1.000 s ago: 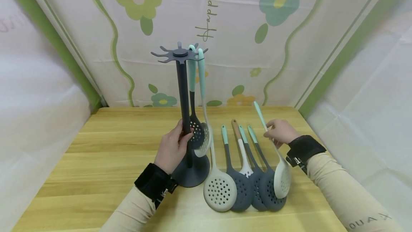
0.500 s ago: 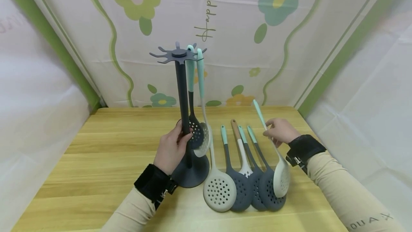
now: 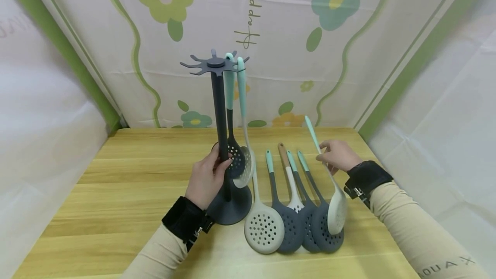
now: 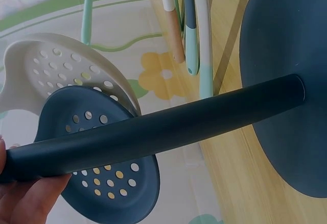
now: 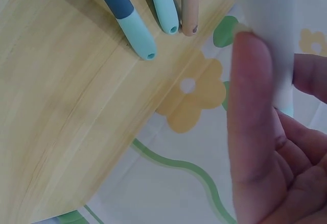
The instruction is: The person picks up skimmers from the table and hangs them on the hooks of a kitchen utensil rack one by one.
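My left hand (image 3: 205, 180) grips the pole of a dark utensil stand (image 3: 219, 106) with a round base and a hooked top ring. Two utensils hang from its right side: a dark perforated skimmer (image 3: 237, 168) and a cream perforated skimmer (image 3: 248, 173), both with mint handles. My right hand (image 3: 338, 156) pinches the shaft of another cream skimmer (image 3: 336, 213), its mint handle pointing up and its head low. That head overlaps a dark skimmer (image 3: 325, 238) in the head view; whether they touch I cannot tell.
A large cream skimmer (image 3: 264, 229), dark skimmers (image 3: 292, 231) and a white utensil with a brown handle (image 3: 291, 180) lie side by side on the wooden table (image 3: 131, 175). Fabric (image 3: 271, 76) with flower prints hangs behind the table, and more fabric walls both sides.
The skimmer in my right hand has risen slightly and its head has shifted a little to the left. My left hand and the stand stay nearly in place.
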A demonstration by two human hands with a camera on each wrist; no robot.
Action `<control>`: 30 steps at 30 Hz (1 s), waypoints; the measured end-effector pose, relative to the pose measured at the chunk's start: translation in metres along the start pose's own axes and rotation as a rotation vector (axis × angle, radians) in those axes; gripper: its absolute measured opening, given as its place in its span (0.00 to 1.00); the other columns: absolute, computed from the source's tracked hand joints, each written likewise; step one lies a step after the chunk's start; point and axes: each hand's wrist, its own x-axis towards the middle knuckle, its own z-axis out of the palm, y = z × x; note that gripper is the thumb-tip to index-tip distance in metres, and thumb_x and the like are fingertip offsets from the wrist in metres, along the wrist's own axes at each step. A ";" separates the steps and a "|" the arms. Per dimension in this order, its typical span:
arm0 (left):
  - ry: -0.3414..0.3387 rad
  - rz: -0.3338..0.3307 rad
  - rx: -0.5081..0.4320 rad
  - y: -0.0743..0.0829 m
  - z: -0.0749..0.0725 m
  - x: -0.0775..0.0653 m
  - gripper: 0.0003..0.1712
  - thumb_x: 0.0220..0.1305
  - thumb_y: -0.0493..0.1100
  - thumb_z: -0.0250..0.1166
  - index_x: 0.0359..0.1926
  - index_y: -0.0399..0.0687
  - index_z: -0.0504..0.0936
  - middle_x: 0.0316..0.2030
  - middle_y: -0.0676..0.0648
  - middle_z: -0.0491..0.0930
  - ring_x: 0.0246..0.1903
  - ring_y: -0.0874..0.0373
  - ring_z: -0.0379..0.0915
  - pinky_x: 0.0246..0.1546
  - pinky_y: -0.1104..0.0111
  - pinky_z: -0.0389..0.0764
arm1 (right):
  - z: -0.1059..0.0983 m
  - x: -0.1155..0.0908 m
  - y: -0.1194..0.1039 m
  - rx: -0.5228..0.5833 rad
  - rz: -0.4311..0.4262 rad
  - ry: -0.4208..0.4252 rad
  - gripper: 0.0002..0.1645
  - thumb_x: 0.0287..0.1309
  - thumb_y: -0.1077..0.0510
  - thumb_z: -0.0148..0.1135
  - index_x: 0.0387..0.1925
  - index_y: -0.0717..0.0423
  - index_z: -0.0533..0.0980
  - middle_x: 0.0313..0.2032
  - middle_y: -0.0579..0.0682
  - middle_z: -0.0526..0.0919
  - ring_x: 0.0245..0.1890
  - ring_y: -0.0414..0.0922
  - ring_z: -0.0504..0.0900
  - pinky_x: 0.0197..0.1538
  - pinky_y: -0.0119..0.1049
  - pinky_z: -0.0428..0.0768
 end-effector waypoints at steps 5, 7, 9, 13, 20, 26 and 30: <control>0.001 -0.002 0.005 0.000 0.000 0.000 0.20 0.65 0.34 0.65 0.56 0.37 0.74 0.40 0.39 0.86 0.40 0.47 0.87 0.37 0.58 0.86 | -0.001 -0.001 0.001 -0.007 -0.008 0.014 0.33 0.63 0.62 0.60 0.63 0.79 0.64 0.31 0.65 0.81 0.17 0.43 0.79 0.27 0.45 0.86; 0.000 -0.004 0.006 0.000 0.000 0.000 0.20 0.65 0.34 0.65 0.56 0.38 0.74 0.40 0.39 0.86 0.39 0.47 0.87 0.37 0.58 0.86 | -0.002 -0.001 0.000 -0.010 -0.012 0.018 0.33 0.63 0.62 0.59 0.63 0.79 0.63 0.32 0.65 0.81 0.17 0.43 0.79 0.27 0.45 0.86; 0.002 -0.005 0.007 0.001 0.001 0.000 0.19 0.65 0.34 0.65 0.56 0.38 0.75 0.40 0.40 0.86 0.39 0.48 0.87 0.37 0.58 0.86 | -0.002 -0.002 0.000 -0.009 -0.011 0.022 0.34 0.63 0.62 0.59 0.64 0.79 0.63 0.32 0.64 0.82 0.16 0.43 0.79 0.27 0.45 0.86; 0.016 0.002 0.007 0.002 0.001 0.000 0.19 0.65 0.34 0.66 0.56 0.39 0.75 0.39 0.40 0.86 0.38 0.48 0.87 0.36 0.59 0.86 | -0.004 -0.003 -0.002 -0.007 -0.016 0.028 0.34 0.63 0.62 0.59 0.65 0.78 0.62 0.31 0.62 0.82 0.16 0.43 0.80 0.27 0.45 0.86; 0.020 -0.015 0.018 0.003 0.001 0.000 0.17 0.65 0.35 0.66 0.54 0.40 0.75 0.37 0.40 0.86 0.37 0.48 0.87 0.35 0.59 0.86 | -0.006 -0.004 -0.006 -0.016 -0.031 0.045 0.34 0.64 0.62 0.59 0.65 0.78 0.63 0.31 0.61 0.82 0.17 0.44 0.81 0.25 0.43 0.85; 0.021 -0.031 0.016 0.004 0.002 0.000 0.16 0.64 0.35 0.67 0.52 0.39 0.76 0.37 0.40 0.86 0.37 0.48 0.87 0.36 0.57 0.86 | -0.007 -0.005 -0.009 -0.013 -0.038 0.055 0.33 0.64 0.62 0.59 0.64 0.78 0.64 0.31 0.61 0.83 0.17 0.44 0.80 0.26 0.44 0.85; 0.031 -0.032 0.019 0.004 0.002 0.000 0.16 0.64 0.36 0.67 0.52 0.40 0.76 0.37 0.40 0.86 0.37 0.47 0.87 0.36 0.57 0.86 | -0.007 -0.006 -0.010 -0.007 -0.038 0.056 0.33 0.63 0.62 0.59 0.64 0.78 0.64 0.29 0.59 0.82 0.17 0.43 0.80 0.25 0.43 0.85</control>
